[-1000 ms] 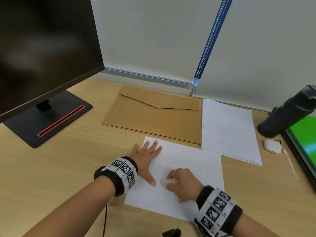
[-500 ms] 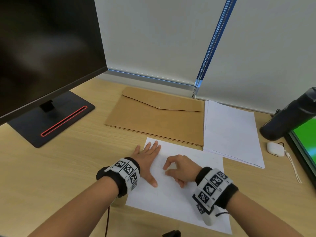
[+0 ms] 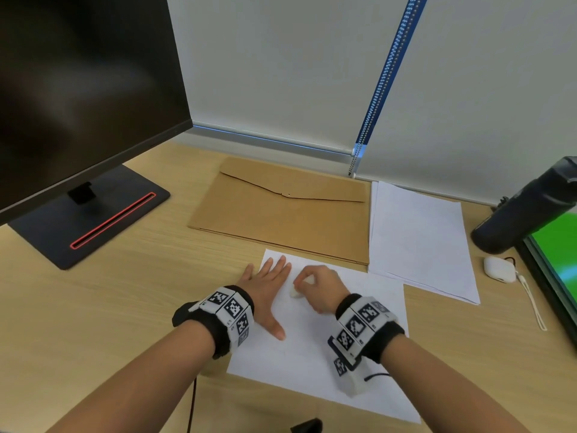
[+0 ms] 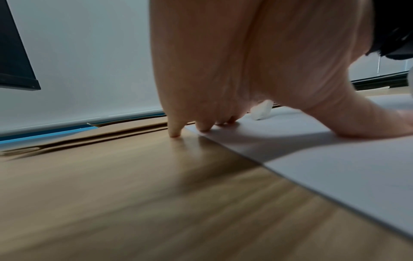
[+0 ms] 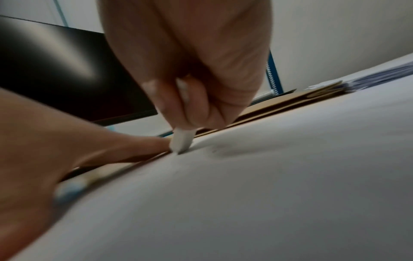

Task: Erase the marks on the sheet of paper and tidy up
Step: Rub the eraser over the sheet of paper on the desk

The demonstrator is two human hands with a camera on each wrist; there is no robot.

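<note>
My left hand (image 3: 268, 287): fingers flat, pinning sheet (image 3: 315, 354). My right hand (image 3: 321, 287): fingers clamped on eraser (image 5: 182, 142), tip touching sheet. Envelope (image 3: 281, 210): flap closed.

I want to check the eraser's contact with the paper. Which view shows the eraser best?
The right wrist view: the eraser tip meets the sheet, pinched by the right hand. Head view shows it mostly hidden; left wrist shows a distant end.

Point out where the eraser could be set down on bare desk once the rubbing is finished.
Widest bare desk: between monitor base, envelope and left hand. A smaller strip lies right of the sheet, below the paper stack. Crowded: far right, with bottle and white case. The right hand holds the eraser.
</note>
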